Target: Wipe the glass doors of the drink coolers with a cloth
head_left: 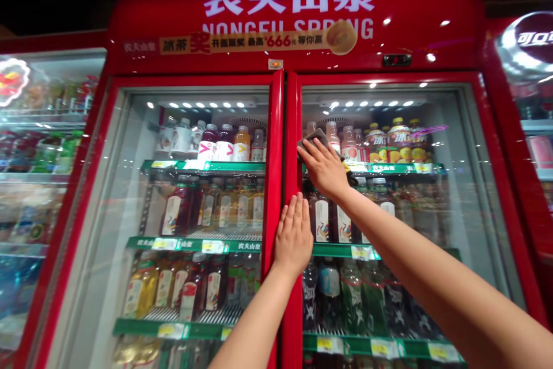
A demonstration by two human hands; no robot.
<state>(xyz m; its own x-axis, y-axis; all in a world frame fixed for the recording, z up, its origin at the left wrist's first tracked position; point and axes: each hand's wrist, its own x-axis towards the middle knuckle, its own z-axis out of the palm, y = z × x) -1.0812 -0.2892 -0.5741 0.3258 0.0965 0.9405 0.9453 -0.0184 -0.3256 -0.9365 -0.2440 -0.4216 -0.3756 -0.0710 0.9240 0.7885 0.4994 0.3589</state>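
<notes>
My right hand (324, 164) presses a dark grey cloth (318, 136) against the upper left part of the right glass door (415, 190), close to its red frame. A bit of yellow and black shows at the wrist side of that hand; I cannot make out what it is. Lower down, my left hand (294, 235) lies flat on the red door frame (290, 144) where the two doors meet, with its fingers stretched upward. It holds nothing. Both doors of the red drinks fridge (294, 29) are closed.
Behind the glass, bottles (224, 141) stand in rows on shelves with green price strips (207, 166). The left glass door (133, 196) is beside my left arm. Another fridge (47, 173) stands at left, and a red one (529, 98) at right.
</notes>
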